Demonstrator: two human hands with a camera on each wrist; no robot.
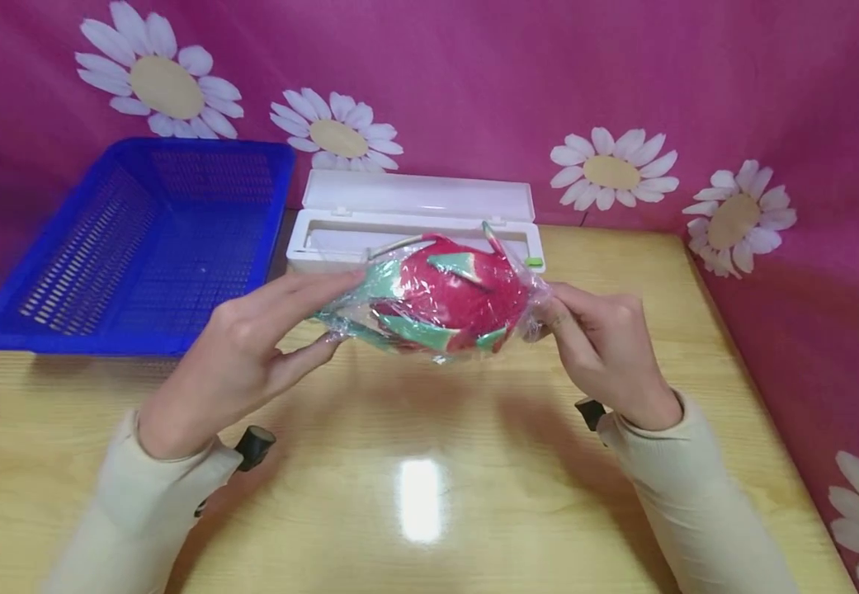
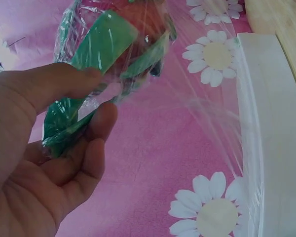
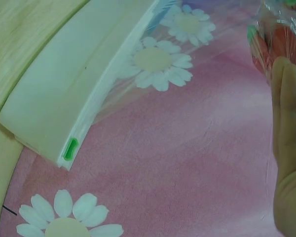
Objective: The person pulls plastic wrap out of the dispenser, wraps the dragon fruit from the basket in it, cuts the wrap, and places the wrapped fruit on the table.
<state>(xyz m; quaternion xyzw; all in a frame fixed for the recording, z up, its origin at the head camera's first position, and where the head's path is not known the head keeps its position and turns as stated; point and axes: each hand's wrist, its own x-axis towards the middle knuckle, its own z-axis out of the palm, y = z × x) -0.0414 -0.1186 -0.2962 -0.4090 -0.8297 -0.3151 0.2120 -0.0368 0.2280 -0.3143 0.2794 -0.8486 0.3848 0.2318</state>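
A dragon fruit (image 1: 459, 289), red with green-tipped scales, is held above the table inside shiny plastic wrap (image 1: 436, 356). My left hand (image 1: 251, 346) pinches its green leafy end between thumb and fingers; the left wrist view shows the green tips (image 2: 106, 42) under the film. At the opposite end, my right hand (image 1: 611, 346) holds gathered film between thumb and fingers. Only a few of its fingers (image 3: 288, 113) appear along the fruit in the right wrist view. Behind the fruit lies a white wrap dispenser (image 1: 417, 223), lid raised, with a green slider (image 1: 534, 262).
A blue plastic basket (image 1: 251, 313) stands at the left of the wooden table (image 1: 340, 528). Pink daisy-patterned cloth (image 1: 466, 74) hangs behind and along the right edge. Clear film streaks (image 2: 207, 106) stretch toward the white box in the left wrist view.
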